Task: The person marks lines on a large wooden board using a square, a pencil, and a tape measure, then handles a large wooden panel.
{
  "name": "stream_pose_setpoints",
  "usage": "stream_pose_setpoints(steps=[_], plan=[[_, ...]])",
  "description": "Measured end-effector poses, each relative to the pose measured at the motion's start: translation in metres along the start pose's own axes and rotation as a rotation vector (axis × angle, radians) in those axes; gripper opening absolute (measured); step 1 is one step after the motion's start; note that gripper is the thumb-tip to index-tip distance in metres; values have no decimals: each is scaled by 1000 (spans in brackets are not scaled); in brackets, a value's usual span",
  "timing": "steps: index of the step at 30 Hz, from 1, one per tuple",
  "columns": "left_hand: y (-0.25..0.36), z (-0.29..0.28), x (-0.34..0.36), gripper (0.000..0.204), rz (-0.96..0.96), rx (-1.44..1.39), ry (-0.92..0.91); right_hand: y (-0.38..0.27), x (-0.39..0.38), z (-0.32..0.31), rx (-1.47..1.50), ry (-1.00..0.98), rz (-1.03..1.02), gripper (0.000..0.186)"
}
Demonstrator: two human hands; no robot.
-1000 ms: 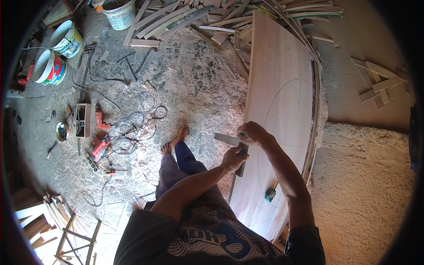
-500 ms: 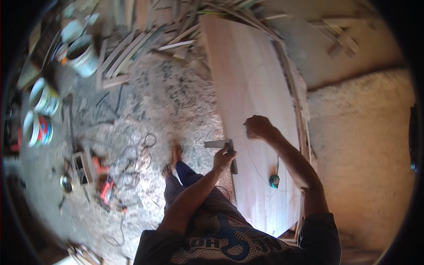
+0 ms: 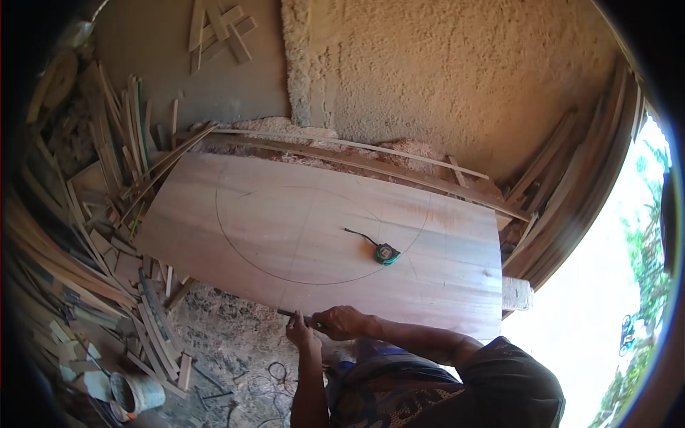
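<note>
A broad wooden board (image 3: 257, 200) lies before me, marked with a large drawn curve and several thin straight lines. At its near edge my left hand (image 3: 301, 333) is closed on a try square (image 3: 285, 312), most of which the fingers hide. Right beside it, my right hand (image 3: 344, 322) is closed, and a small green-tipped thing (image 3: 319, 325) shows at its fingers, too small to name. A black and green tape measure (image 3: 386, 254) rests on the board, with a dark strap trailing from it.
Long wood strips (image 3: 357, 160) run along the board's far side, by a rough wall (image 3: 442, 78). Offcuts (image 3: 121, 278) pile up at the left, and a bucket (image 3: 139, 392) stands at lower left. Curved planks (image 3: 578, 185) lean at the right, beside a bright opening.
My view has turned right, so the board now lies crosswise. My right hand has come from over the board to its near edge, beside my left hand and the try square.
</note>
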State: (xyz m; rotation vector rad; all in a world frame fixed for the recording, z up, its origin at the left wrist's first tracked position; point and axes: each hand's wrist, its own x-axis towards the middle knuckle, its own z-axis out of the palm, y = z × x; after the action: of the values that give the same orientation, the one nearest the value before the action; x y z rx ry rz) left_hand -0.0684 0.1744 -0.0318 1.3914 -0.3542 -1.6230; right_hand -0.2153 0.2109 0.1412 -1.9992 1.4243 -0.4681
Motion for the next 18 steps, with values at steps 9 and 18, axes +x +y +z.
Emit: stream_pose_setpoints(steps=[9, 18], plan=[[81, -27, -104, 52, 413, -36, 348, 102, -104, -64, 22, 286, 374, 29], [88, -131, -57, 46, 460, -128, 418, 275, -280, -128, -166, 1011, 923, 15]])
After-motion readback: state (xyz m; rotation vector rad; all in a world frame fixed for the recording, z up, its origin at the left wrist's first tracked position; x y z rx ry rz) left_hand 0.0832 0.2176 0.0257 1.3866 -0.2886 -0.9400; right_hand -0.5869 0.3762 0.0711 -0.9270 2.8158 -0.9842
